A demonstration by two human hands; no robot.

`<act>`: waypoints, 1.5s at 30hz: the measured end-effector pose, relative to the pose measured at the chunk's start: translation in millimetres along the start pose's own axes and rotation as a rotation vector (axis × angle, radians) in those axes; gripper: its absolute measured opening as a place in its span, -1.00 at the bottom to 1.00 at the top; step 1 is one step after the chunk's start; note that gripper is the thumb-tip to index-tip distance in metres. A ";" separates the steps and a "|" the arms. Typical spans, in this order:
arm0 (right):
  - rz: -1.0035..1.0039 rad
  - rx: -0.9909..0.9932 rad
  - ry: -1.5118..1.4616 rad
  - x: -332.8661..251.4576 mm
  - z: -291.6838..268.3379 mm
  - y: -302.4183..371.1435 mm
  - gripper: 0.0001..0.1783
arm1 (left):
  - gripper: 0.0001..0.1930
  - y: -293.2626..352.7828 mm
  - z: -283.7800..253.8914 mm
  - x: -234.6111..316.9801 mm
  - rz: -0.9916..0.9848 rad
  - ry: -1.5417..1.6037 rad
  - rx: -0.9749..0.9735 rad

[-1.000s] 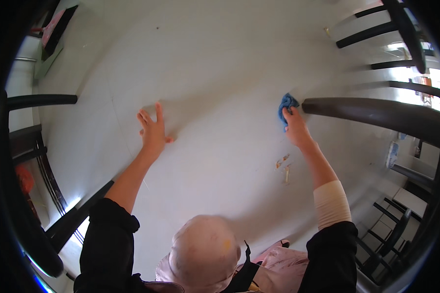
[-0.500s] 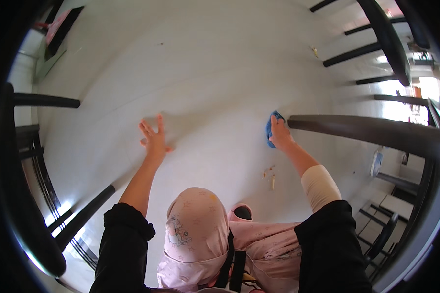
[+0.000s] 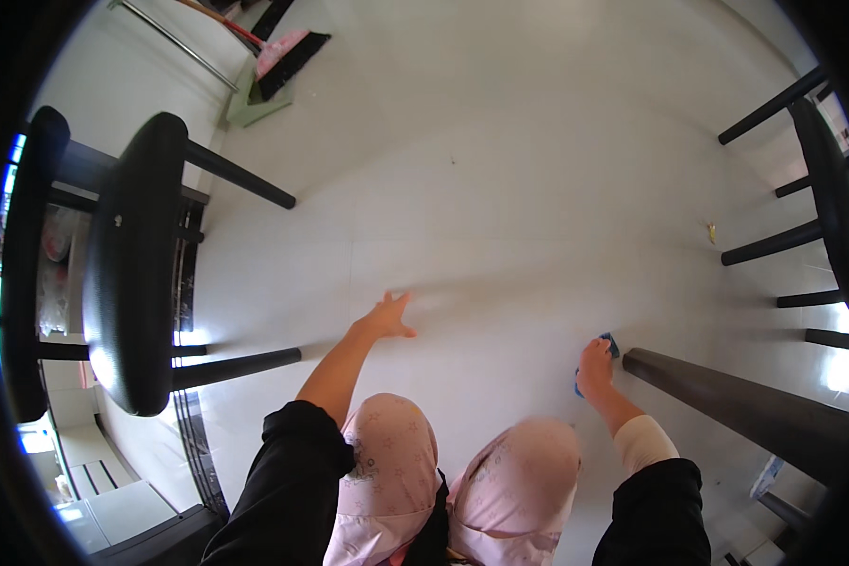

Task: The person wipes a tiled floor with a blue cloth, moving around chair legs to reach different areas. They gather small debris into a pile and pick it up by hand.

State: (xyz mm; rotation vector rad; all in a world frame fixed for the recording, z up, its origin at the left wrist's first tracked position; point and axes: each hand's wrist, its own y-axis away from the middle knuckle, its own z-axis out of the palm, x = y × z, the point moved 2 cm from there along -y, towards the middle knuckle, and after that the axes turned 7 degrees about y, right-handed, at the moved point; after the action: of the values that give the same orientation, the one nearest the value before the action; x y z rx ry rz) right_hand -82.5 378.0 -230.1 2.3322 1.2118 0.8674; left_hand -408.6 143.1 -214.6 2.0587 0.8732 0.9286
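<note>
Two bare hands reach down to a pale, shiny floor, and they are well apart from each other. The left hand has its fingers spread, the thumb standing away from the others, and nothing is held in it. Whether its fingertips press on the floor, one cannot tell with certainty. The right hand has its fingers bent and close together upon a blue cloth, which lies on the floor beneath it. Most of the cloth is hidden; only its edges show, beyond the fingers and at the left side of the hand. How firmly the fingers pinch it cannot be seen.

Just to the right of this hand and cloth is the end of a thick, dark leg. The person wears black sleeves, and a beige band covers the right forearm below the cuff. Two knees in pink trousers show between the arms. On the left side stands a black padded seat, and farther away a broom rests at a green dustpan.
</note>
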 end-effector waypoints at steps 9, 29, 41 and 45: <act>0.162 0.127 -0.047 -21.7 0.7 -4.8 -0.79 | -0.38 129.5 -93.1 -67.2 -0.087 0.327 0.286; -0.217 0.030 -0.568 49.9 22.2 26.2 -0.30 | -0.32 -68.5 -145.5 59.7 0.364 -0.103 0.282; -0.055 -0.002 -0.413 40.6 -14.4 36.4 -0.56 | 0.06 -128.5 -131.4 130.8 0.665 -0.579 0.131; 0.026 -0.044 -0.387 31.3 -24.1 37.1 -0.57 | 0.08 -120.4 -131.5 133.9 0.691 -0.622 0.091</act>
State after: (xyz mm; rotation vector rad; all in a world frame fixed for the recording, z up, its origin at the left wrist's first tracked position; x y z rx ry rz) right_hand -62.6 384.1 -180.0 2.3414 0.9895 0.4151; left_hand -480.3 353.9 -201.6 2.5600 -0.1448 0.4995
